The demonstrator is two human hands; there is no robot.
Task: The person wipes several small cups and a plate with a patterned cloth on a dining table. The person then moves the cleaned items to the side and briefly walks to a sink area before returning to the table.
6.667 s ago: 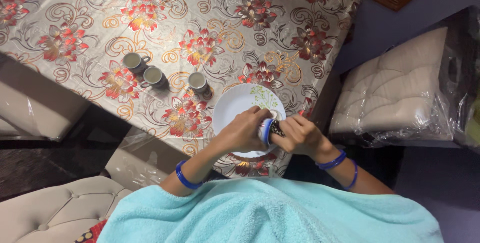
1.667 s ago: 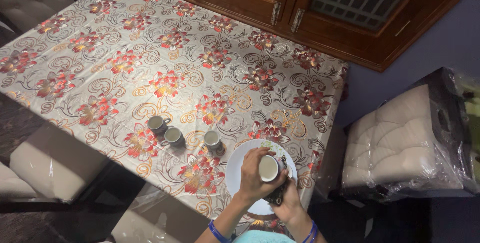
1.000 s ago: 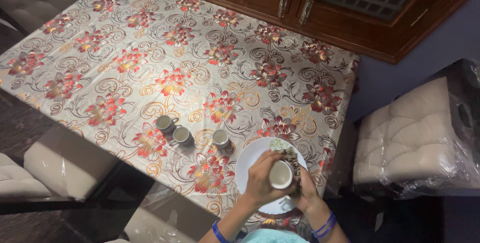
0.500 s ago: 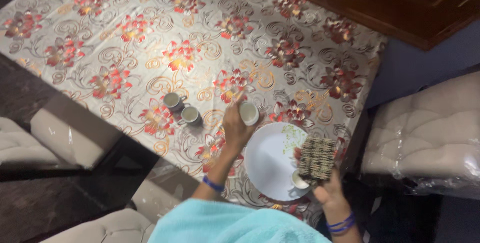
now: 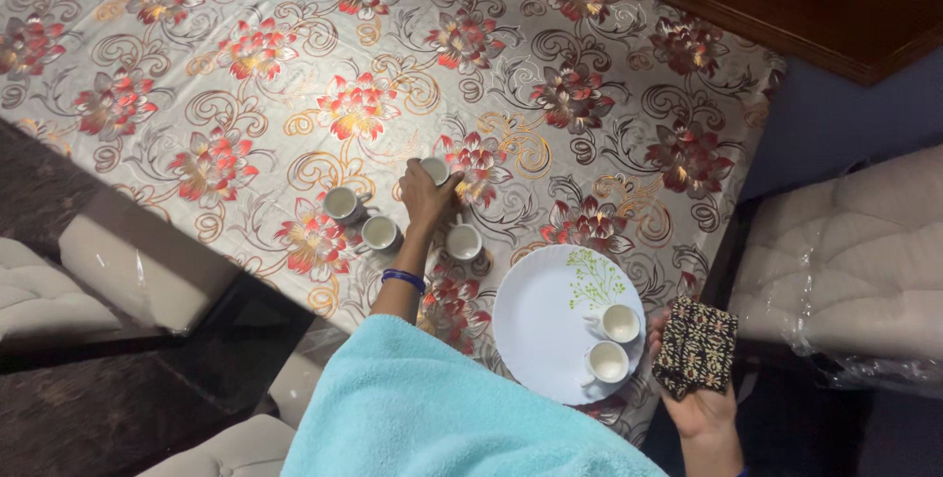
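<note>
Beside the white plate [image 5: 550,330], our left hand [image 5: 428,197] gripped a small cup [image 5: 434,170], best kept level, while our right hand [image 5: 699,393] held a patterned cloth [image 5: 697,344].

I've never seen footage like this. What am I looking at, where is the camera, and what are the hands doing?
There is no machine here: a person works with two bare hands, and the single camera sits on their head, looking down. That is why you see their light blue top at the bottom and arms reaching away from you.

Below is a table under a flowered cloth. The left hand is stretched out and grips a small white cup on the cloth. Three more cups stand near it.

Closer in lies a white plate with a green sprig pattern, carrying two cups. The right hand, off the table's edge, holds a dark patterned cloth. Pale cushioned chairs stand around.
</note>
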